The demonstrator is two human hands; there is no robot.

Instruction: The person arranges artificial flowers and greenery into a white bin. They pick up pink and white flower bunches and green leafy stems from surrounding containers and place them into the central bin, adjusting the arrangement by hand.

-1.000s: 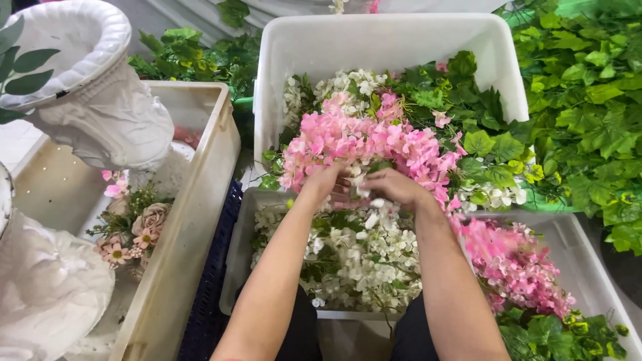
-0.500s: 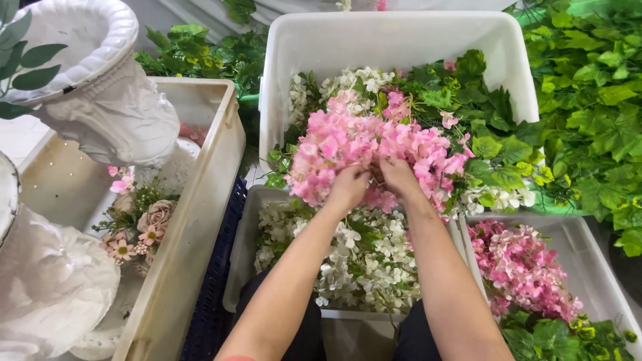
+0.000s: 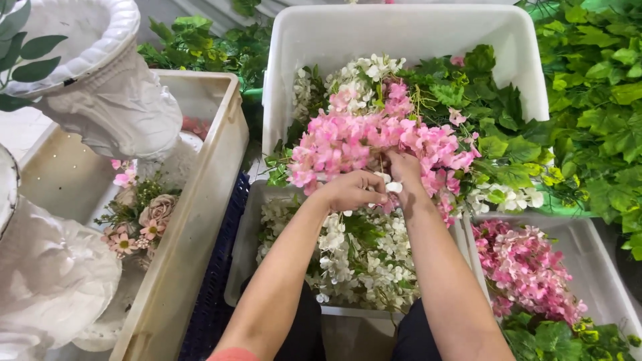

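A bunch of pink artificial flowers [image 3: 361, 140] is held over the near rim of a tall white bin [image 3: 401, 33] filled with white blooms and green leaves. My left hand [image 3: 351, 190] is closed around the bunch's lower stems, knuckles up. My right hand [image 3: 404, 170] grips the same bunch from the right, its fingers buried among the pink petals. Under both forearms sits a lower grey tub [image 3: 244, 234] packed with white artificial flowers [image 3: 361, 261].
A grey tub [image 3: 588, 241] at the right holds pink blossoms and green leaves. Leafy green garlands [image 3: 595, 100] cover the right side. At left, a beige crate [image 3: 207, 174] holds white pedestal urns [image 3: 100, 87] and small pink bouquets. A dark blue crate stands between the tubs.
Both hands have shifted up and right with the pink bunch and drawn closer together on its stems. The view has tilted slightly.
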